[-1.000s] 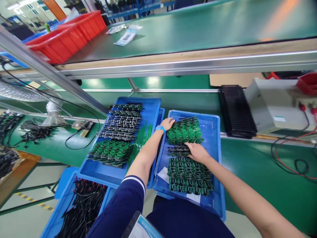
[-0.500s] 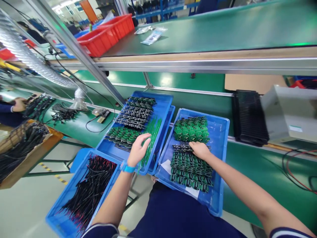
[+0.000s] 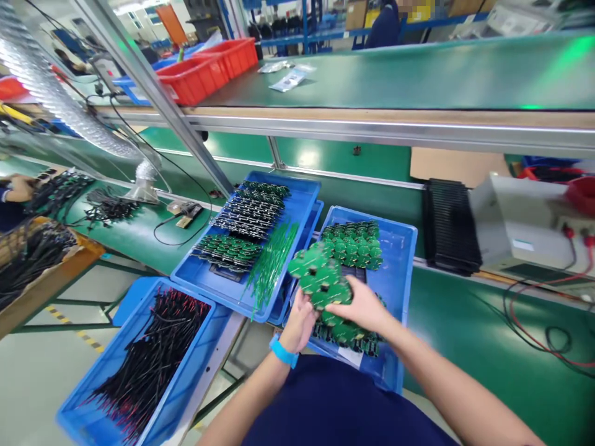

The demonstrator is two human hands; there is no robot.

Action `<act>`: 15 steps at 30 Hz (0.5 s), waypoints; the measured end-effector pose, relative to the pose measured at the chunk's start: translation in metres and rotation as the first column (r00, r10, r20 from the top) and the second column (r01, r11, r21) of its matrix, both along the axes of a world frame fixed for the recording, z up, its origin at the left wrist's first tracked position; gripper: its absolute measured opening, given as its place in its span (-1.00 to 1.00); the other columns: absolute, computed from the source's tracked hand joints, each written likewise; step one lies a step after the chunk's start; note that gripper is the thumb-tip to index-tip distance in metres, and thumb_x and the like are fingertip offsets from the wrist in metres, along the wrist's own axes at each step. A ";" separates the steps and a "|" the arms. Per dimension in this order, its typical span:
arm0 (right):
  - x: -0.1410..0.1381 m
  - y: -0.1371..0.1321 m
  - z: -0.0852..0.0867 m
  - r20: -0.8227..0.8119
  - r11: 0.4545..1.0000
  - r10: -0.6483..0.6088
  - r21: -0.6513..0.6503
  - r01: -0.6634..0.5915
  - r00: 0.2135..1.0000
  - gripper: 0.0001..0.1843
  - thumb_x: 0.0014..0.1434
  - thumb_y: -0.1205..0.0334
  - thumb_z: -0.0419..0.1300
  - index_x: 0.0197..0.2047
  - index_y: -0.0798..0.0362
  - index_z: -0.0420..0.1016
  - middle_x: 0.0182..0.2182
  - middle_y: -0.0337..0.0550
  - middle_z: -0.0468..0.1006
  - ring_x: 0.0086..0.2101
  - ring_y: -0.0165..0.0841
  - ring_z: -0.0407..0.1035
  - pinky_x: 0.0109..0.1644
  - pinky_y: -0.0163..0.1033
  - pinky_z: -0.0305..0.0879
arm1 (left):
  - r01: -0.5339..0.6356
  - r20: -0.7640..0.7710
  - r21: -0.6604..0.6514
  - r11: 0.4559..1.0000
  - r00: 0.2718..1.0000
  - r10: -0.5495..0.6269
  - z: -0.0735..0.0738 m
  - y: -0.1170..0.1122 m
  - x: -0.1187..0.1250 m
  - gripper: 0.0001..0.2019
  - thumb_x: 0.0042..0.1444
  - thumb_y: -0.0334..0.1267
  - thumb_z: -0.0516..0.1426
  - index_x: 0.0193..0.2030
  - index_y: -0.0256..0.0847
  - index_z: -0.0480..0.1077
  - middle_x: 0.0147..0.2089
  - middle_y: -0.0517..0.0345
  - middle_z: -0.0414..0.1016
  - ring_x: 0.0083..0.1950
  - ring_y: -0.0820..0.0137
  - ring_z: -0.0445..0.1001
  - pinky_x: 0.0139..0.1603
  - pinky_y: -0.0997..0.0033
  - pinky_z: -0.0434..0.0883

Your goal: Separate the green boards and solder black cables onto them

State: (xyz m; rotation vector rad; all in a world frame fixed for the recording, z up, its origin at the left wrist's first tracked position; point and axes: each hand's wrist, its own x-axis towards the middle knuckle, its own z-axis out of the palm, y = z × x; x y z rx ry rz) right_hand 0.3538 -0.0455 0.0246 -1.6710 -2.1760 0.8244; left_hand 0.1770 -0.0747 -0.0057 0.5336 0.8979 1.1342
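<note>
A green circuit board panel (image 3: 312, 272) made of several joined round boards is held up over the right blue tray (image 3: 395, 266), tilted and a little blurred. My right hand (image 3: 365, 306) grips its right side, thumb on top. At its lower left edge, my left hand (image 3: 300, 325) has its fingers closed against the panel, which partly hides the fingertips. Stacked green boards (image 3: 356, 241) stand in the far part of that tray. More boards lie beneath the panel, mostly covered by it and my hand.
On the left, a blue tray (image 3: 188, 272) bears rows of boards (image 3: 251, 210) and green wires (image 3: 274, 263). Below it, a blue bin (image 3: 69, 402) holds black wires (image 3: 158, 353). A black rack (image 3: 450, 226) and a grey instrument (image 3: 515, 226) stand right. A metal-edged shelf (image 3: 362, 127) spans above.
My right hand has lifted a board panel out of the right tray and moved it left. My left hand has come from the left tray over to the panel's edge.
</note>
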 end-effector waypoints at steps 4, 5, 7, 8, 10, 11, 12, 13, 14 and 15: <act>-0.034 -0.016 -0.001 -0.100 0.997 0.081 -0.001 -0.081 0.992 -0.40 -0.04 -0.15 0.19 0.00 0.02 0.29 -0.22 -0.15 0.47 -0.31 -0.38 0.40 -0.30 -0.31 0.32 | -0.184 -0.049 -0.198 0.963 0.983 0.177 -0.010 -0.009 -0.002 -0.45 -0.11 -0.06 0.24 0.04 -0.15 0.27 0.00 0.07 0.45 0.08 0.21 0.37 0.04 0.24 0.37; -0.030 -0.009 -0.005 -0.107 0.995 0.096 0.006 -0.096 0.990 -0.42 -0.03 -0.14 0.19 -0.01 0.01 0.30 -0.20 -0.14 0.46 -0.28 -0.38 0.39 -0.25 -0.30 0.32 | -0.215 -0.063 -0.229 0.949 0.977 0.206 -0.011 -0.012 -0.007 -0.48 -0.11 -0.06 0.24 0.01 -0.14 0.29 -0.02 0.10 0.46 0.06 0.22 0.39 0.01 0.25 0.40; -0.009 0.016 -0.018 -0.086 0.996 0.084 0.022 -0.082 0.993 -0.53 0.08 -0.08 0.12 -0.03 0.01 0.34 -0.16 -0.12 0.44 -0.20 -0.38 0.36 -0.13 -0.26 0.31 | -0.265 -0.067 -0.274 0.925 0.964 0.256 -0.012 -0.018 -0.016 -0.52 -0.12 -0.07 0.25 -0.03 -0.12 0.31 -0.05 0.15 0.48 0.03 0.23 0.42 -0.04 0.28 0.44; 0.005 0.031 -0.026 -0.057 0.998 0.051 0.029 -0.050 0.997 -0.59 0.14 -0.04 0.07 -0.05 0.05 0.35 -0.18 -0.11 0.44 -0.19 -0.37 0.35 -0.09 -0.19 0.30 | -0.297 -0.067 -0.293 0.909 0.955 0.290 -0.012 -0.021 -0.021 -0.54 -0.12 -0.07 0.25 -0.05 -0.11 0.32 -0.07 0.17 0.49 0.01 0.24 0.43 -0.07 0.29 0.45; 0.034 0.062 -0.044 0.025 0.998 -0.045 0.054 0.043 0.999 -0.65 0.20 0.05 0.02 -0.05 0.09 0.33 -0.12 -0.09 0.41 -0.15 -0.33 0.33 -0.05 -0.07 0.28 | -0.363 -0.060 -0.325 0.873 0.930 0.364 -0.009 -0.027 -0.029 -0.57 -0.11 -0.08 0.25 -0.08 -0.12 0.34 -0.10 0.17 0.51 -0.04 0.25 0.47 -0.12 0.31 0.47; 0.045 0.074 -0.052 0.064 0.995 -0.074 0.066 0.070 0.995 -0.66 0.20 0.07 0.04 -0.04 0.10 0.32 -0.08 -0.08 0.39 -0.13 -0.32 0.32 -0.05 -0.05 0.29 | -0.391 -0.050 -0.342 0.855 0.916 0.399 -0.007 -0.031 -0.033 -0.58 -0.11 -0.08 0.25 -0.09 -0.13 0.35 -0.12 0.16 0.51 -0.07 0.24 0.48 -0.15 0.30 0.48; 0.055 0.085 -0.059 0.097 0.994 -0.081 0.077 0.073 0.992 -0.66 0.19 0.10 0.06 -0.03 0.11 0.31 -0.07 -0.08 0.38 -0.13 -0.31 0.32 -0.06 -0.05 0.30 | -0.413 -0.033 -0.359 0.837 0.902 0.431 -0.005 -0.035 -0.037 -0.58 -0.11 -0.08 0.25 -0.09 -0.15 0.35 -0.14 0.13 0.52 -0.10 0.24 0.50 -0.17 0.28 0.49; 0.062 0.093 -0.065 0.128 0.995 -0.075 0.082 0.065 0.989 -0.67 0.18 0.11 0.07 -0.05 0.12 0.32 -0.10 -0.09 0.39 -0.15 -0.32 0.33 -0.08 -0.06 0.32 | -0.434 -0.011 -0.375 0.819 0.886 0.464 -0.002 -0.039 -0.041 -0.57 -0.10 -0.08 0.25 -0.08 -0.16 0.35 -0.14 0.10 0.52 -0.13 0.23 0.51 -0.18 0.27 0.49; 0.066 0.099 -0.070 0.154 0.995 -0.061 0.087 0.048 0.986 -0.69 0.18 0.12 0.08 -0.07 0.12 0.33 -0.14 -0.10 0.41 -0.18 -0.34 0.35 -0.11 -0.09 0.34 | -0.455 0.014 -0.390 0.801 0.866 0.499 0.001 -0.043 -0.045 -0.56 -0.10 -0.09 0.25 -0.07 -0.17 0.34 -0.15 0.08 0.52 -0.15 0.22 0.52 -0.18 0.25 0.49; 0.069 0.104 -0.074 0.172 0.995 -0.039 0.092 0.024 0.984 -0.72 0.17 0.13 0.09 -0.11 0.13 0.35 -0.18 -0.13 0.42 -0.23 -0.37 0.36 -0.16 -0.13 0.36 | -0.475 0.040 -0.402 0.783 0.845 0.534 0.004 -0.048 -0.050 -0.56 -0.10 -0.10 0.26 -0.07 -0.18 0.34 -0.16 0.07 0.52 -0.16 0.22 0.52 -0.18 0.24 0.48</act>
